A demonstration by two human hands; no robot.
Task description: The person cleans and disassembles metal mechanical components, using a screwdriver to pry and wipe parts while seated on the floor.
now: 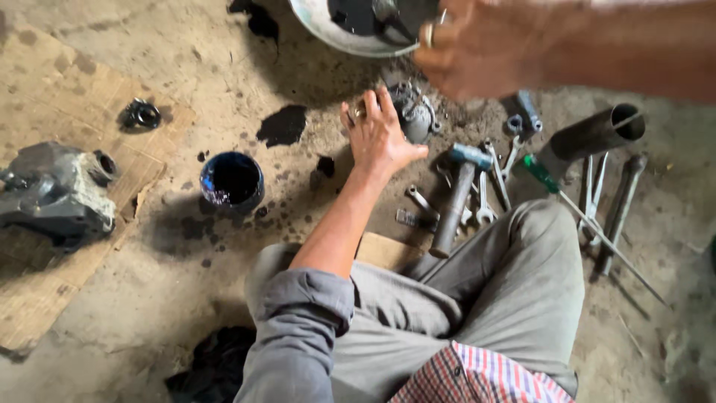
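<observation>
Left hand [380, 138]: open, fingers spread, grasping nothing, resting beside the grey metal housing [414, 112] at centre far.
Right hand [481, 48]: blurred at far right; grip cannot be told.
Spill risk: the oily basin [321, 26] could tip if knocked.
Slip risk: oil patches [283, 125] could foul fingers.
Clutter: hammer [459, 198] and spanners [485, 201] just right could snag.

A stained concrete floor [186, 283] carries everything. On it lie flattened cardboard [45, 97] with a grey metal casting [52, 194] and a small black ring [140, 114], a dark pot of oil [232, 180], a round metal engine part [414, 116], a hammer [459, 198], several spanners [492, 186], a green-handled screwdriver [556, 186], a steel pipe [593, 134] and a pale basin [328, 30].
</observation>
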